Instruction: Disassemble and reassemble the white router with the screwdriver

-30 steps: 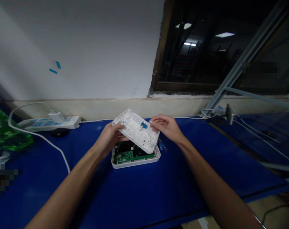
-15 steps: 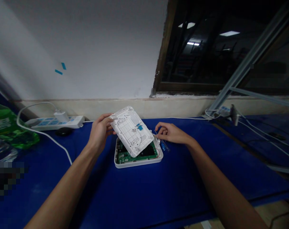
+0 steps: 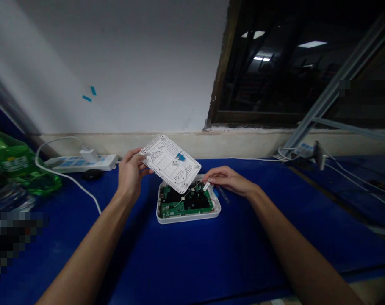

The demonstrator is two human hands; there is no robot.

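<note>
Above the open housing [image 3: 189,219], left fingers [image 3: 137,158] clamp a panel's [image 3: 169,164] edge, right fingers [image 3: 217,171] a white strip [image 3: 206,186].

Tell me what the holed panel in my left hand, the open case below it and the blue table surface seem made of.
Holed panel: probably moulded plastic, matte white, judging by its ribs and regular perforations. Open case: likely plastic too, smooth and white, with rounded corners. Blue table surface: perhaps a vinyl or coated covering; its faint sheen leaves that open.
</note>
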